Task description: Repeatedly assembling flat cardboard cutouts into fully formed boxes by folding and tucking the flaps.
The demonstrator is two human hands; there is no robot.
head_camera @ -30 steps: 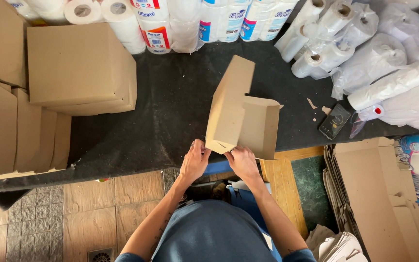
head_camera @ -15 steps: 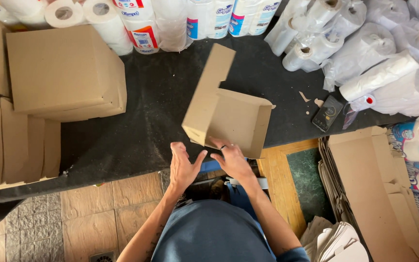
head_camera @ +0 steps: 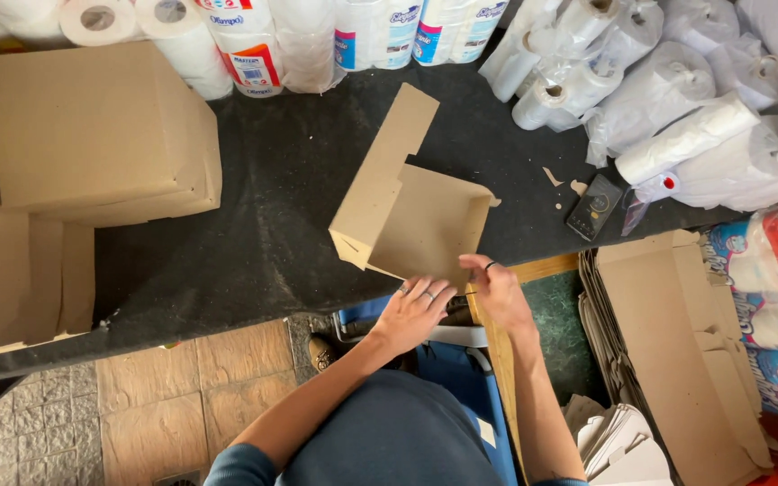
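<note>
Cardboard box point(head_camera: 416, 220) edge touched by flat left hand point(head_camera: 414, 310), right hand point(head_camera: 497, 290).

Dark table point(head_camera: 254, 234) bears cardboard boxes point(head_camera: 92, 135), paper rolls point(head_camera: 587, 81), phone point(head_camera: 594, 207).

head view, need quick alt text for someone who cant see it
Seen from above, a person's left hand and right hand press on the near edge of a half-folded brown cardboard box on a black tabletop. A finished cardboard box sits to the left, wrapped paper rolls line the far side, and flat box blanks are stacked at right.
</note>
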